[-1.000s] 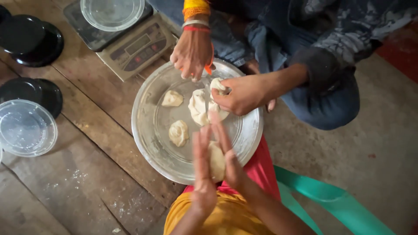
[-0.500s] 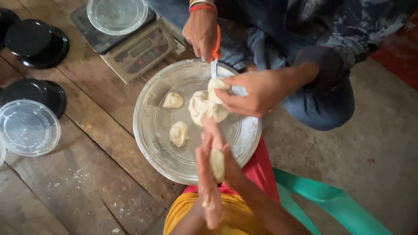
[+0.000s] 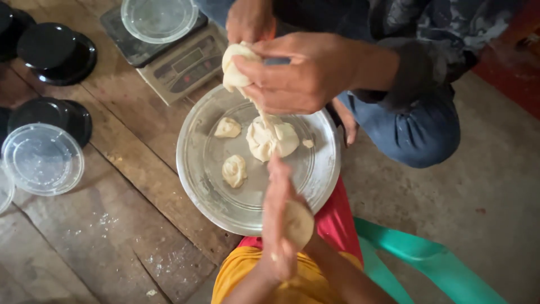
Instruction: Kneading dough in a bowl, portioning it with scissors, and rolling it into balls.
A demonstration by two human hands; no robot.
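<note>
Head view, looking down. Left hand [image 3: 277, 225] and right hand [image 3: 315, 247] meet at six o'clock, palms pressed flat against each other with a dough ball [image 3: 298, 224] between them; fingers straight and held together, pointing toward twelve, likely the posture for rolling the piece round. Just beyond the fingertips sits a round metal tray [image 3: 194, 169] on the wooden floor [image 3: 112, 236], low and central so both people reach it. On the tray: a large dough lump [image 3: 275, 141] near centre, two small pieces [image 3: 228, 128] at about ten and eight o'clock of it. Co-worker's hand [image 3: 304, 73] at twelve o'clock pinches and pulls a portion [image 3: 233, 65] up off the lump, a strand stretching between. Kitchen scale [image 3: 180, 62] at eleven o'clock carries a clear container [image 3: 160, 17]. Black lids [image 3: 53, 50] and another clear container [image 3: 42, 159] lie at nine to ten o'clock, well apart from the tray.
</note>
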